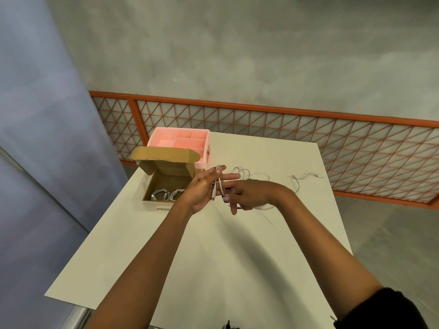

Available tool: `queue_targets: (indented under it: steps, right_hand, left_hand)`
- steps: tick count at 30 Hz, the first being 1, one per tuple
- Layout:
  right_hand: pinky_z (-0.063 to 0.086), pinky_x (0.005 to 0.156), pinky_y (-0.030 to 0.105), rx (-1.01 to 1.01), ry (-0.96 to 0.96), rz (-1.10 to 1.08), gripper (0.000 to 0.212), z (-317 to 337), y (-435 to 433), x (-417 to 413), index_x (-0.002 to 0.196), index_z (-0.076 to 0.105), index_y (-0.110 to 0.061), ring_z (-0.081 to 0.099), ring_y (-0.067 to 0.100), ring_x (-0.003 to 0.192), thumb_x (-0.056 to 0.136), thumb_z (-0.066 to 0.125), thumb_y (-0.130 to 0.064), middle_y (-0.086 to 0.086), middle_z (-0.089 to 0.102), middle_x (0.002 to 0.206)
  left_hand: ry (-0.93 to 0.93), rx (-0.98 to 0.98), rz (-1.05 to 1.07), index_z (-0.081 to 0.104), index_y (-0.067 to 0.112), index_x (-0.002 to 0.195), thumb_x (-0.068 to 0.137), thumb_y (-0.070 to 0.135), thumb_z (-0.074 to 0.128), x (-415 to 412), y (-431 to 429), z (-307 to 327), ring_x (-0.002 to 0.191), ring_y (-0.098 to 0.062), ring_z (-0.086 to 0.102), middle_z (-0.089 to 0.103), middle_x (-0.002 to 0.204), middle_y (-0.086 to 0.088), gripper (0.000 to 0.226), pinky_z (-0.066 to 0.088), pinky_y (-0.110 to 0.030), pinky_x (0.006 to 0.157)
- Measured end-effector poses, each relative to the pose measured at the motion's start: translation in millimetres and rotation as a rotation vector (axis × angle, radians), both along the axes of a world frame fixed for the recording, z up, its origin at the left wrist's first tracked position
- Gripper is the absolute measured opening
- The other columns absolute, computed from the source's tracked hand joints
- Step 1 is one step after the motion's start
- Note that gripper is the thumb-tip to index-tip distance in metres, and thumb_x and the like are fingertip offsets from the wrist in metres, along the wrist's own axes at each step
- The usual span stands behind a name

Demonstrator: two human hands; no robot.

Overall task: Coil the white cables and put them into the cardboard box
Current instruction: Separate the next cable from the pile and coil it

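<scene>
Dark sleeve (380,309) nearest, on the right arm. Left hand (202,189) fingers straight, white cable (220,186) draped across them, running fingertip to palm. Right hand (249,195) just beside, fingers curled on its slack. Cardboard box (164,179), open at desk (213,257) left edge, nearer left hand; coiled cables (164,194) inside. No writing legible.

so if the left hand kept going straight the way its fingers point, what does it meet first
Most likely the loose white cables lying on the table just beyond the left hand, whose fingers point away and rightward. Depth is unclear; it might pass above them.
</scene>
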State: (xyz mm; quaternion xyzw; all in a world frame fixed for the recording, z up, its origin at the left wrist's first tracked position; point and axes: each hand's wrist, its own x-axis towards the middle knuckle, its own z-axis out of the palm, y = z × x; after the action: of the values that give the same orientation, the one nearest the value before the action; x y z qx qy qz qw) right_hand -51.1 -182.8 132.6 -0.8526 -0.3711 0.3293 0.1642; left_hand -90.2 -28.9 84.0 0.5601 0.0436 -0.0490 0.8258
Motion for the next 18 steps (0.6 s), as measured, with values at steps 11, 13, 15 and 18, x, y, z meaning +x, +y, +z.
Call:
queue_targets:
  steps: [11,13,15,18]
  right_hand:
    - [0.039,0.065,0.022,0.477,-0.13,-0.298,0.025,46,-14,36,0.096,0.064,-0.013,0.055,0.001,0.065,0.089,0.061,-0.037,-0.01,0.063,0.069]
    - [0.035,0.058,0.016,0.537,-0.109,-0.316,0.023,44,-15,40,0.097,0.063,-0.011,0.048,-0.007,0.051,0.09,0.062,-0.033,-0.019,0.054,0.052]
    - [0.038,0.06,0.012,0.592,-0.072,-0.339,0.021,40,-14,43,0.096,0.063,-0.01,0.053,-0.009,0.057,0.091,0.061,-0.03,-0.02,0.059,0.058]
    - [0.046,0.077,0.021,0.658,-0.05,-0.368,0.021,34,-12,47,0.097,0.065,-0.011,0.063,0.004,0.084,0.09,0.061,-0.031,-0.003,0.07,0.089]
  left_hand:
    - [0.052,0.211,-0.191,0.049,0.003,0.133,0.103,0.014,0.029,1,-5,-3,0.038,-0.006,0.042,0.046,0.046,0.002,0.037,0.051,-0.042,0.094]
    - [0.017,0.081,-0.237,0.049,0.002,0.133,0.103,0.012,0.027,1,-2,-2,0.033,-0.004,0.027,0.035,0.044,0.004,0.039,0.049,-0.048,0.097]
    - [-0.013,-0.055,-0.31,0.05,0.003,0.131,0.103,0.016,0.025,1,-1,0,0.031,-0.003,0.024,0.034,0.042,0.007,0.04,0.049,-0.049,0.097]
    - [-0.065,-0.231,-0.37,0.052,0.003,0.13,0.103,0.025,0.025,2,2,2,0.03,-0.003,0.029,0.036,0.04,0.009,0.044,0.05,-0.048,0.093]
